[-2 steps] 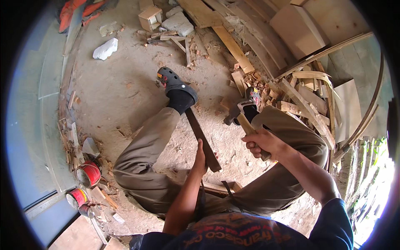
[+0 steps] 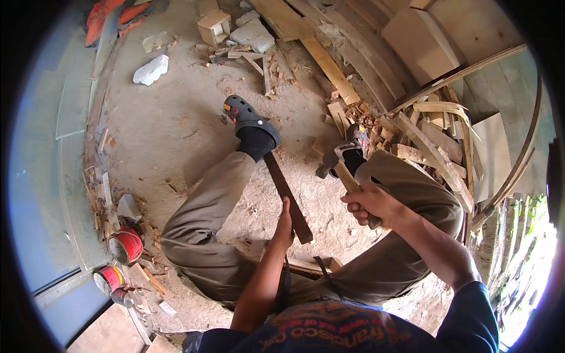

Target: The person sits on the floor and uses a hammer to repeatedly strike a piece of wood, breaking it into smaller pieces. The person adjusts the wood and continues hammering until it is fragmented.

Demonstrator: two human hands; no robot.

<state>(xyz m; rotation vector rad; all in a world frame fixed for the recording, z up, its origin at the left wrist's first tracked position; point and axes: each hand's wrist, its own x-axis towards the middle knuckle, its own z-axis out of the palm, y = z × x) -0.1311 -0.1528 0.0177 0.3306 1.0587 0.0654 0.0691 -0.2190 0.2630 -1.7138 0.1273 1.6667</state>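
Observation:
In my left hand (image 2: 284, 226) is a long, flat, dark brown wooden strip (image 2: 281, 187), gripped near its lower end. The strip slants up and away between my legs, its far end reaching the clog (image 2: 244, 117) on my left foot. Only the thumb of that hand shows well; its fingers are hidden behind the strip. My right hand (image 2: 372, 203) is wrapped round the wooden handle of a hammer (image 2: 348, 176). The hammer's dark metal head points away from me, near my right foot, apart from the strip.
Offcuts and scrap wood (image 2: 432, 141) are heaped beyond my right leg, with long planks (image 2: 329, 67) at the far right. Red cans (image 2: 125, 245) stand on the left beside a pale blue panel (image 2: 53, 176). A white lump (image 2: 150, 70) and a small wooden box (image 2: 214, 26) lie farther off.

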